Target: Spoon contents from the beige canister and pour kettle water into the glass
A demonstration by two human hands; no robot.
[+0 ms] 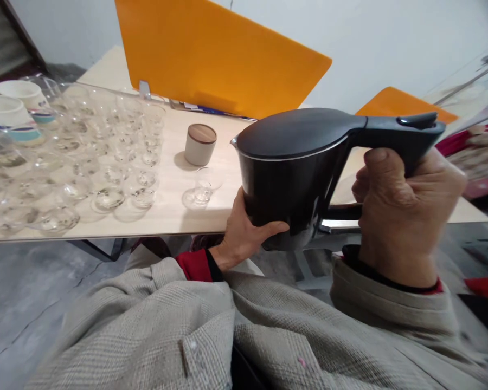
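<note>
A black electric kettle (284,189) with its lid closed is held up close in front of me, its spout toward the left. My right hand (402,200) is closed around the kettle's handle. Against the kettle's lower left side lies my left hand (248,230), thumb stretched across the front; its other fingers are partly hidden behind the kettle. Left of the spout, a small clear glass (204,187) stands on the table. Just beyond that glass is a grey canister (199,150) with a wooden lid.
Many clear glasses (106,184) crowd the left part of the table (173,216). Paper cups (22,95) stand at the far left. An orange divider panel (219,59) rises along the back, with a second orange panel (390,103) farther right. Pens (215,110) lie below the first panel.
</note>
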